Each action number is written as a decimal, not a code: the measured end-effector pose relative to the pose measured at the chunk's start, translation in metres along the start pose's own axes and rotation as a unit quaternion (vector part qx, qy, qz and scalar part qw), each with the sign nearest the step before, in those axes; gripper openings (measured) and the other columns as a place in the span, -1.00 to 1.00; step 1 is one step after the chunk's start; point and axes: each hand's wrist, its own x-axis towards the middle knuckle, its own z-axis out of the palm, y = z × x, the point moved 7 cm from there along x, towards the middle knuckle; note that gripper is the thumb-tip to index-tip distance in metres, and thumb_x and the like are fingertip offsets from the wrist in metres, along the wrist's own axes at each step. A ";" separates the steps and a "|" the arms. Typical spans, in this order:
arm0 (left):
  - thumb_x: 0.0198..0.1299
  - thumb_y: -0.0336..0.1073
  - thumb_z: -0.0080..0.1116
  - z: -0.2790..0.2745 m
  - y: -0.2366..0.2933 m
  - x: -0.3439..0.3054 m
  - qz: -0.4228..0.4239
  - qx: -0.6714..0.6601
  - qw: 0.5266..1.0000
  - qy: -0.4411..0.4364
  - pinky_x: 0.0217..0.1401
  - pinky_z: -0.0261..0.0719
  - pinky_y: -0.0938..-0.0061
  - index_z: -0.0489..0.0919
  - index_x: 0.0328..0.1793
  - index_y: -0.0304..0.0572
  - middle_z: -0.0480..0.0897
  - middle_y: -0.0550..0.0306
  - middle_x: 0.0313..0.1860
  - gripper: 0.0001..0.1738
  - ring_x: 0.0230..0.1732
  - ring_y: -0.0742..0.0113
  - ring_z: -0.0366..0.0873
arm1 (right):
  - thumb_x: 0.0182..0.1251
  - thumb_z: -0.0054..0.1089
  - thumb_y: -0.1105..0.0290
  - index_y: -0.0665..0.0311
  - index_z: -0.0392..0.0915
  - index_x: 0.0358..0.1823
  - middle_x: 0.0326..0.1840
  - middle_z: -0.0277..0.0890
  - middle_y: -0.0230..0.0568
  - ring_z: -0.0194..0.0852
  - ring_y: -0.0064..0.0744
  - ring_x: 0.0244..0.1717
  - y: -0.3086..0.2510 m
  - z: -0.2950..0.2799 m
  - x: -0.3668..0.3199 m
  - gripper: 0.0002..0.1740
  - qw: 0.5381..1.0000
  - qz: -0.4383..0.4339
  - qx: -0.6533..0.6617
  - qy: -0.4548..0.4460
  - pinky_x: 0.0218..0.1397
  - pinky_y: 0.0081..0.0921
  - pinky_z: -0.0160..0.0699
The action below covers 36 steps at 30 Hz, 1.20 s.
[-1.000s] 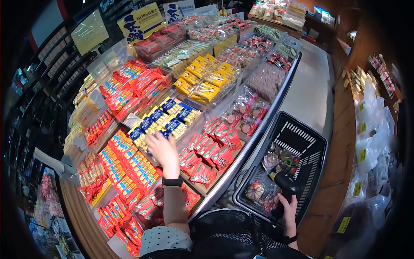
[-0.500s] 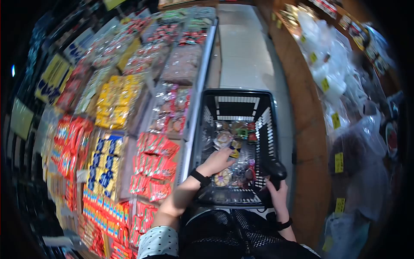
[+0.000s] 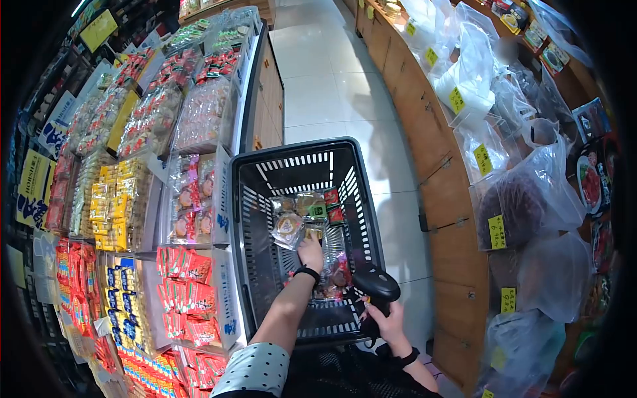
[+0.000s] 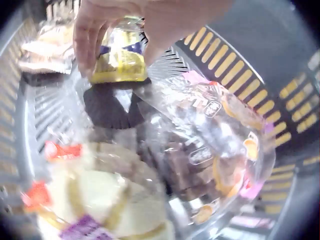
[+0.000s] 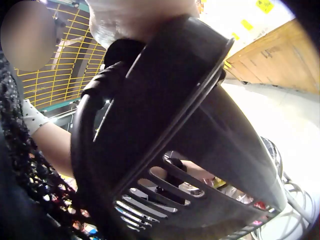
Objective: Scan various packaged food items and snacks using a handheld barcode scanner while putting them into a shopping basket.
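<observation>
Centrally, left hand: fingers curled round yellow packet inside black basket. Right hand: grips black scanner, lower centre.

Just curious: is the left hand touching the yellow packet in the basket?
Touching. Left wrist view: the left hand pinches the yellow packet between fingers and thumb.

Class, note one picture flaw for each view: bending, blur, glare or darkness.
Head view: fisheye bends the shelves and basket, corners black, floor tiles glare white. Left wrist view: the left hand and its yellow packet are soft, nearer wrapped cakes blurrier still. Right wrist view: the black scanner fills the frame, dark, against a washed-out background.
</observation>
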 end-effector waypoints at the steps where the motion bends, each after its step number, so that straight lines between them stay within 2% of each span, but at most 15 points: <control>1: -0.15 -0.06 0.34 -0.017 -0.007 -0.003 -0.030 -0.045 0.999 0.004 -0.12 0.49 0.30 0.14 0.29 -0.36 0.54 -0.02 -0.19 -0.06 -0.16 0.11 0.53 | 0.18 0.11 0.59 0.47 0.42 -0.04 -0.18 0.55 -0.18 0.52 -0.55 -0.37 0.002 0.000 0.002 -0.71 1.000 -0.002 -0.007 -0.008 -0.27 -0.58 0.54; 4: -0.20 -0.02 0.39 -0.026 -0.024 -0.002 -0.098 -0.146 0.984 -0.006 -0.03 0.46 0.29 0.10 0.31 -0.33 0.56 -0.11 -0.14 0.01 -0.14 0.03 0.55 | 0.17 0.10 0.57 0.47 0.40 -0.04 -0.20 0.54 -0.15 0.52 -0.51 -0.40 0.002 -0.002 0.006 -0.70 0.999 -0.007 -0.026 -0.022 -0.30 -0.55 0.53; 7: -0.28 0.15 0.41 0.009 -0.034 -0.001 -0.133 -0.327 0.922 -0.159 0.07 0.42 0.18 0.24 0.23 -0.39 0.60 -0.23 -0.16 0.03 0.05 -0.10 0.49 | 0.17 0.08 0.54 0.47 0.37 -0.03 -0.21 0.52 -0.14 0.51 -0.47 -0.43 -0.001 -0.002 0.005 -0.68 0.999 -0.006 -0.034 -0.033 -0.33 -0.53 0.53; 10: -0.22 0.37 0.23 0.021 -0.030 0.001 -0.055 -0.276 0.931 -0.234 -0.05 0.49 0.20 0.51 0.00 -0.45 0.57 -0.26 -0.08 -0.06 -0.15 -0.05 0.59 | 0.18 0.09 0.56 0.49 0.38 -0.03 -0.19 0.53 -0.13 0.52 -0.49 -0.39 -0.003 -0.001 0.005 -0.68 0.999 -0.008 -0.021 -0.045 -0.30 -0.54 0.54; 11: -0.20 0.51 0.04 0.027 -0.031 -0.003 -0.047 -0.228 0.938 -0.255 0.02 0.47 0.22 0.56 -0.04 -0.43 0.51 -0.32 0.04 0.01 -0.02 -0.07 0.53 | 0.18 0.10 0.59 0.50 0.40 -0.02 -0.16 0.55 -0.12 0.53 -0.51 -0.35 -0.003 0.000 0.004 -0.69 0.999 -0.009 -0.008 -0.047 -0.27 -0.55 0.55; 12: -0.20 0.51 0.04 0.031 -0.030 -0.007 -0.050 -0.230 0.938 -0.253 0.02 0.47 0.22 0.56 -0.04 -0.43 0.51 -0.32 0.04 0.01 -0.02 -0.07 0.53 | 0.18 0.10 0.59 0.50 0.40 -0.02 -0.16 0.55 -0.12 0.53 -0.51 -0.35 -0.002 0.001 0.002 -0.69 0.999 -0.010 -0.008 -0.051 -0.27 -0.55 0.55; 15: -0.16 0.46 0.09 0.000 -0.025 -0.024 -0.137 -0.241 0.927 -0.251 0.24 0.29 0.18 0.46 0.11 -0.39 0.37 -0.17 0.22 0.00 0.26 -0.04 0.29 | 0.19 0.09 0.59 0.50 0.39 -0.01 -0.16 0.55 -0.12 0.53 -0.51 -0.36 0.003 0.001 0.000 -0.68 0.999 -0.009 -0.007 -0.040 -0.28 -0.55 0.55; 18: -0.16 0.43 0.12 0.003 -0.022 -0.025 -0.174 -0.246 0.918 -0.256 0.24 0.29 0.18 0.46 0.11 -0.37 0.38 -0.16 0.21 -0.02 0.25 -0.03 0.29 | 0.19 0.07 0.53 0.46 0.35 -0.02 -0.21 0.51 -0.13 0.51 -0.47 -0.44 0.000 0.005 -0.001 -0.69 0.998 -0.019 -0.039 -0.047 -0.34 -0.52 0.53; 24: -0.14 -0.07 0.29 -0.009 -0.031 -0.023 -0.154 -0.352 0.911 -0.153 0.03 0.50 0.19 0.54 -0.10 -0.30 0.59 -0.25 -0.12 -0.47 -0.01 -0.06 0.55 | 0.19 0.11 0.56 0.48 0.38 -0.05 -0.22 0.54 -0.15 0.51 -0.51 -0.41 -0.004 0.004 -0.007 -0.71 1.000 -0.017 -0.002 -0.011 -0.33 -0.57 0.53; 26: -0.14 -0.19 0.30 -0.038 -0.032 -0.023 -0.082 -0.358 0.921 -0.127 -0.14 0.60 0.21 0.54 -0.17 -0.33 0.61 -0.21 -0.18 -0.57 -0.15 0.01 0.63 | 0.20 0.11 0.55 0.47 0.38 -0.06 -0.24 0.53 -0.15 0.51 -0.52 -0.42 -0.005 0.004 -0.006 -0.72 0.999 -0.021 -0.017 -0.017 -0.34 -0.57 0.52; 27: -0.16 -0.33 0.29 -0.043 -0.029 -0.034 -0.096 -0.500 0.819 -0.265 -0.42 0.65 0.31 0.50 -0.18 -0.38 0.63 -0.16 -0.27 -0.61 -0.40 0.07 0.67 | 0.20 0.13 0.52 0.46 0.38 -0.07 -0.24 0.53 -0.16 0.50 -0.53 -0.43 -0.007 0.006 -0.008 -0.72 0.999 -0.020 -0.032 -0.021 -0.34 -0.57 0.52; 28: -0.14 -0.40 0.28 -0.051 -0.031 -0.040 -0.080 -0.575 0.758 -0.297 -0.62 0.61 0.43 0.43 -0.15 -0.39 0.62 -0.09 -0.36 -0.60 -0.58 0.15 0.64 | 0.20 0.13 0.52 0.46 0.38 -0.07 -0.24 0.53 -0.16 0.50 -0.53 -0.43 -0.011 0.007 -0.010 -0.72 0.999 -0.025 -0.030 -0.022 -0.34 -0.57 0.52; 30: -0.11 -0.37 0.30 -0.099 -0.037 -0.060 -0.007 -0.592 0.711 -0.379 -0.55 0.62 0.46 0.38 -0.09 -0.38 0.61 -0.03 -0.39 -0.54 -0.52 0.14 0.65 | 0.19 0.17 0.49 0.41 0.39 -0.07 -0.26 0.54 -0.23 0.50 -0.55 -0.44 -0.016 0.016 -0.013 -0.71 0.994 -0.012 -0.087 -0.061 -0.35 -0.58 0.51; 33: -0.08 -0.31 0.33 -0.170 -0.067 -0.095 0.148 -0.527 0.742 -0.387 -0.45 0.54 0.60 0.41 -0.08 -0.28 0.58 0.16 -0.37 -0.55 -0.43 0.46 0.59 | 0.11 0.25 0.45 0.33 0.48 -0.15 -0.40 0.57 -0.27 0.50 -0.58 -0.42 -0.039 0.035 -0.029 -0.73 0.971 -0.041 -0.214 -0.102 -0.32 -0.58 0.46; 36: -0.07 -0.27 0.33 -0.229 -0.110 -0.137 0.237 -0.550 0.746 -0.290 -0.27 0.47 0.63 0.48 -0.02 -0.23 0.59 0.24 -0.30 -0.54 -0.25 0.60 0.46 | 0.05 0.28 0.45 0.36 0.50 -0.17 -0.41 0.58 -0.19 0.52 -0.52 -0.41 -0.071 0.069 -0.043 -0.70 0.940 -0.136 -0.269 -0.162 -0.30 -0.55 0.45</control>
